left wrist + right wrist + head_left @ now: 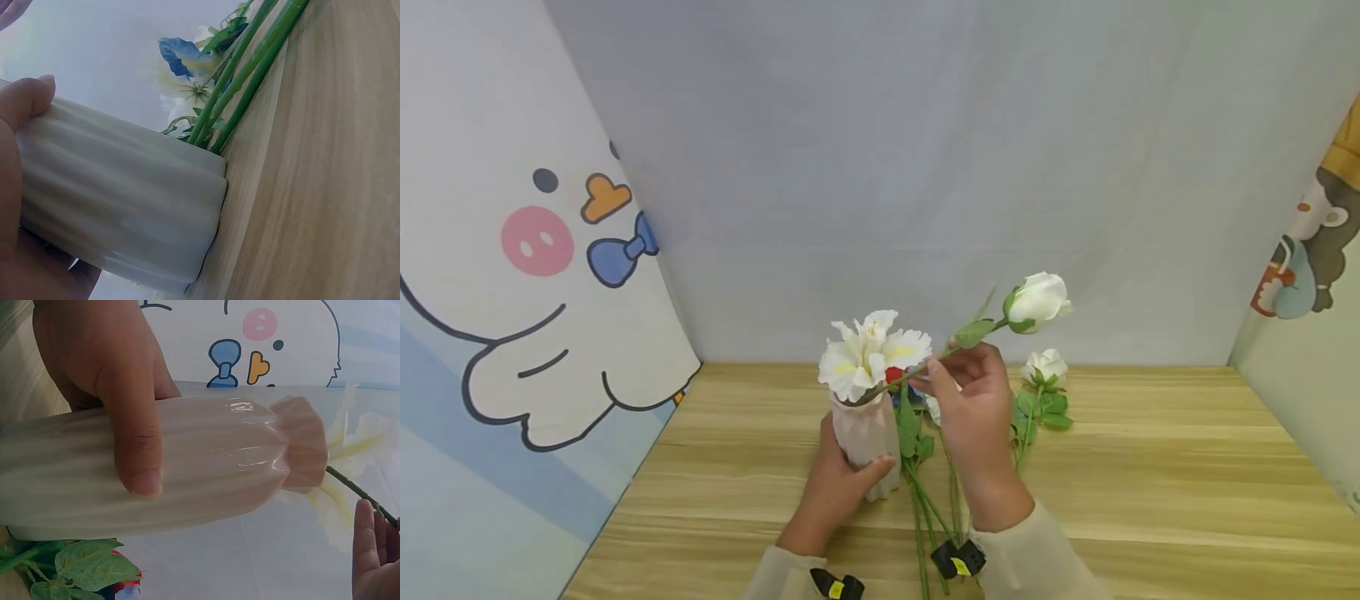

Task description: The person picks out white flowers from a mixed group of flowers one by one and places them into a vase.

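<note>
A pale ribbed vase [863,433] with a ruffled rim stands on the wooden table, and a white lily [871,354] spreads out of its mouth. My left hand [841,487] grips the vase's side, thumb across the front, as the right wrist view also shows. Between the thumb and fingers of my right hand [977,408] is the stem of a white rose [1036,302]. That rose leans up and to the right. Its lower stem [359,490] reaches the vase's mouth beside the lily; whether the tip is inside I cannot tell.
Several green stems [921,517] lie just right of the vase, with a red bloom [893,375] and a blue flower [182,55] at their far end. Another white rose [1045,367] lies farther right on the table [1165,467]. A grey cloth backdrop [925,167] rises behind.
</note>
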Demonstrator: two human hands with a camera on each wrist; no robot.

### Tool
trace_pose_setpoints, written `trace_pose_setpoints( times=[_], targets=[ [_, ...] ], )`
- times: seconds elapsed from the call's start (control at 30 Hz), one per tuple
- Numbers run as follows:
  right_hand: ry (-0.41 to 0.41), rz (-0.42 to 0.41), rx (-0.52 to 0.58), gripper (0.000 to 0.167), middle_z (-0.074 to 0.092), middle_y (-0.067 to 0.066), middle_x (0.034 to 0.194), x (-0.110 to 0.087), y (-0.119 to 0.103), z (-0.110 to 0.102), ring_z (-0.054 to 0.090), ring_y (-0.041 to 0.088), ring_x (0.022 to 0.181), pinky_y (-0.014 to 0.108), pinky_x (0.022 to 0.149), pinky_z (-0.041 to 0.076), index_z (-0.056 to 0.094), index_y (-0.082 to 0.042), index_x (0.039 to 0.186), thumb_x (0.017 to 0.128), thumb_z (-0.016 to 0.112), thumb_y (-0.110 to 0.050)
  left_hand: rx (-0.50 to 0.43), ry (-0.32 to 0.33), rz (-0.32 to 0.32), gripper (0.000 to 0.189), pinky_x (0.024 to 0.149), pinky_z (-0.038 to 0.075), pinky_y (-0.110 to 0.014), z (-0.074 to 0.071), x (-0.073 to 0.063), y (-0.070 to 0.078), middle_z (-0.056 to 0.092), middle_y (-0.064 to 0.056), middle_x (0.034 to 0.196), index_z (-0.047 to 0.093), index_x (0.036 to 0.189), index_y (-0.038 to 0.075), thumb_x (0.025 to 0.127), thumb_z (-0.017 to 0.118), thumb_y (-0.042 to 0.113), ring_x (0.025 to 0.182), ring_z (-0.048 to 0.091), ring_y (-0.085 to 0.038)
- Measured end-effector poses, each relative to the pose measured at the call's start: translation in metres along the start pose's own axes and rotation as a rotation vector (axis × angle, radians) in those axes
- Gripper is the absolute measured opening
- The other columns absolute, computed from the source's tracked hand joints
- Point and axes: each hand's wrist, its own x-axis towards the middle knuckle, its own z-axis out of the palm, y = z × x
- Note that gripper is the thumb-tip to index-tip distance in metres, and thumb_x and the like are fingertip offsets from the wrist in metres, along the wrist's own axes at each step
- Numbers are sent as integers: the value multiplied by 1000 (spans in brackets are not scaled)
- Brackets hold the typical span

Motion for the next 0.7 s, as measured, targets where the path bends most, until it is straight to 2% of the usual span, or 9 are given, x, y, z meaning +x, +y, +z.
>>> trace_pose_setpoints(
  times=[0.1,0.33,0.5,0.7],
  targets=[
    [-3,-2,3,25,62,13,101,-2,3,3,67,25,93,46,80,60,54,-4,115,97,62,11,1,3,5,94,95,49,-51,0,0,1,55,-14,132,27,153,12,83,87,28,113,60,-28],
    [-36,-1,12,24,59,27,106,-4,5,8,66,31,96,47,82,60,52,0,115,97,61,11,-1,5,8,97,96,48,-52,0,0,1,55,-15,133,24,155,11,83,87,29,113,59,-29],
    [-40,4,3,20,60,18,102,-2,6,11,67,27,93,47,81,60,49,5,111,97,61,13,4,10,16,96,96,49,-52,0,0,2,56,-16,131,25,154,9,83,87,28,112,60,-29],
    [-69,11,-66,18,59,20,103,0,7,14,66,26,92,48,80,60,49,7,110,97,62,11,-18,0,12,95,95,48,-51,0,0,1,55,-15,131,24,153,10,83,86,26,112,60,-28]
  ],
)
